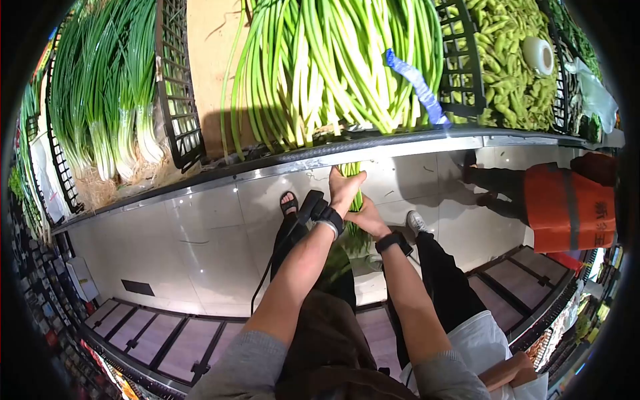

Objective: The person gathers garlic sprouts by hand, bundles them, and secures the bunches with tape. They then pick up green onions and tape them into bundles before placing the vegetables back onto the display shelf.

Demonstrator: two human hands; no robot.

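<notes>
Both of my hands are closed around a bunch of long green stalks [350, 171], held upright just in front of the display's edge. My left hand [343, 189] grips it higher up, near the stalk ends. Lower and to the right, my right hand [367, 217] wraps the same bunch, and its leafy ends hang below. Beyond the edge lies a large pile of green stalks [320, 67] on the display. A blue strip [417, 87] rests on the right part of that pile.
Green onions [113, 87] lie at the left beside a black crate [180, 87]. Green pods [510, 60] and a tape roll [539, 56] are at the right. A person in an orange vest [567, 207] stands right; another person's dark-trousered leg [443, 280] is close beside me.
</notes>
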